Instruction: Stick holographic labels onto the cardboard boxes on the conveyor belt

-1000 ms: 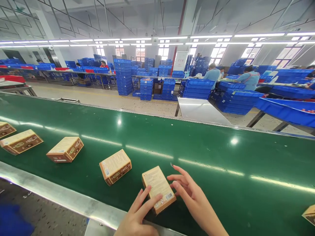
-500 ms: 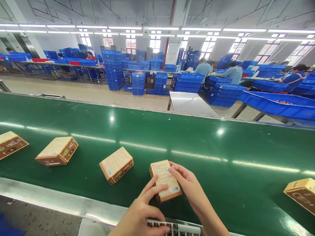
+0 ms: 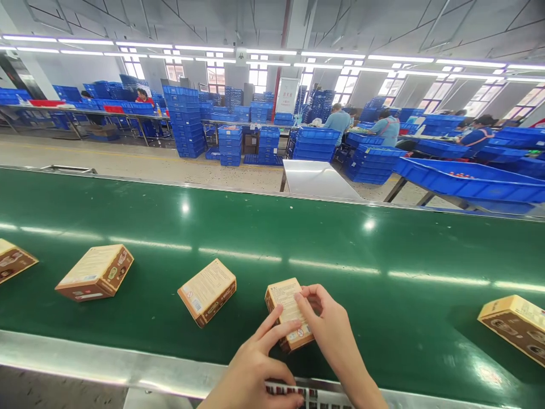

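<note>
A cream and brown box (image 3: 286, 294) lies tilted on the green conveyor belt (image 3: 238, 227). My left hand (image 3: 259, 363) rests two outstretched fingers on its top, while the thumb and lower fingers pinch a strip sheet of small labels (image 3: 319, 397) at the belt's near edge. My right hand (image 3: 327, 318) is at the box's right side, its thumb and fingertips pressed to the top face. The small sticker seen there earlier is hidden under the fingers. Another cream box (image 3: 208, 287) lies just left of this one.
Further boxes lie on the belt at left (image 3: 96, 270), at the far left edge (image 3: 12, 258) and at the right edge (image 3: 515, 324). The metal rail (image 3: 106, 363) runs along the near side. Beyond the belt stand a metal table (image 3: 317, 176), blue crates (image 3: 183, 122) and several people.
My right thumb and fingertips have moved down onto the box top, covering the sticker. The held box and its left neighbour sit slightly further right in view; the background has shifted left.
</note>
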`<state>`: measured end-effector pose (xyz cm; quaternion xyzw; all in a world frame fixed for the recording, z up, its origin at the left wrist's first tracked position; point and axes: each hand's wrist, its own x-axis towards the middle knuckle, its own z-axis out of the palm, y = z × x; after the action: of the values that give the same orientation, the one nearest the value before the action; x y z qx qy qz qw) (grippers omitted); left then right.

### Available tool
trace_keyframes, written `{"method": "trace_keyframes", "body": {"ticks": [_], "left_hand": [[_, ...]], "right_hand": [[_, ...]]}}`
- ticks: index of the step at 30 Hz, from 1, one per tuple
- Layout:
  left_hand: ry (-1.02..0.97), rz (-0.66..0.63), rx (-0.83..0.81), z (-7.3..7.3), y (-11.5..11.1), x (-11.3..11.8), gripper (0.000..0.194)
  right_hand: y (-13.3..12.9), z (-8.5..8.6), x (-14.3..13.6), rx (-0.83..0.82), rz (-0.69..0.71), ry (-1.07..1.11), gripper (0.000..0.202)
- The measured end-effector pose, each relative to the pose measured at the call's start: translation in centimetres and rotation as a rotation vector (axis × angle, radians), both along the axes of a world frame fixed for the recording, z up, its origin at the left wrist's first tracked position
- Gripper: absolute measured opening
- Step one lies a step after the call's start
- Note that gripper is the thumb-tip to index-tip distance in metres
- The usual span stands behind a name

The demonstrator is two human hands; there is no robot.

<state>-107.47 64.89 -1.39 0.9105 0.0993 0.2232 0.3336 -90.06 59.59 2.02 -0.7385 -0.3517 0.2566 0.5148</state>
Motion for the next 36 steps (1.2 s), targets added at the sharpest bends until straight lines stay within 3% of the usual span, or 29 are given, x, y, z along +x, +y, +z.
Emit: {"method": "trace_keyframes", "body": {"ticks": [5,9,12,15,18,23,27,30,32,34,36], "left_hand": [[0.033,-0.049,0.153,-0.9,-0.1,0.4,0.015],[-0.042,0.161,0.195,-1.6,-0.7,-2.0,0.006],[0.006,0.218,0.089,-0.9,-1.2,-4.5,0.015],[0.108,0.274,-0.02,0.4,-1.5,-6.1,0.024],[0.171,0.315,-0.035,1.4,-1.7,-6.6,0.028],[0.212,0.323,-0.043,2.4,-2.2,-6.5,0.023],[0.236,0.383,-0.15,2.9,-2.4,-6.4,0.022],[0.267,0.431,-0.254,3.1,-2.0,-6.8,0.02],[0.283,0.438,-0.283,3.2,-1.5,-7.3,0.019],[0.267,0.378,-0.244,3.2,-1.0,-8.0,0.016],[0.205,0.249,-0.15,3.2,-0.6,-8.6,0.012]], "right_hand": [[-0.4,-0.5,2.9,-0.011,-0.125,-0.205,0.03],[-2.8,-0.1,3.4,0.1,-0.172,-0.544,0.02],[-5.1,1.1,1.1,0.305,-0.021,-0.779,0.013],[-6.2,2.1,-1.9,0.471,0.276,-0.949,0.022],[-6.2,2.2,-3.8,0.439,0.445,-1.085,0.026],[-5.8,1.3,-4.1,0.381,0.49,-1.135,0.028],[-5.8,1.2,-4.0,0.459,0.534,-1.077,0.033],[-5.3,1.2,-4.0,0.471,0.546,-0.814,0.026],[-4.3,1.0,-3.7,0.409,0.446,-0.544,0.017],[-2.8,0.6,-3.2,0.312,0.251,-0.271,0.011],[-0.8,0.4,-2.8,0.207,0.092,-0.041,0.035]]}}
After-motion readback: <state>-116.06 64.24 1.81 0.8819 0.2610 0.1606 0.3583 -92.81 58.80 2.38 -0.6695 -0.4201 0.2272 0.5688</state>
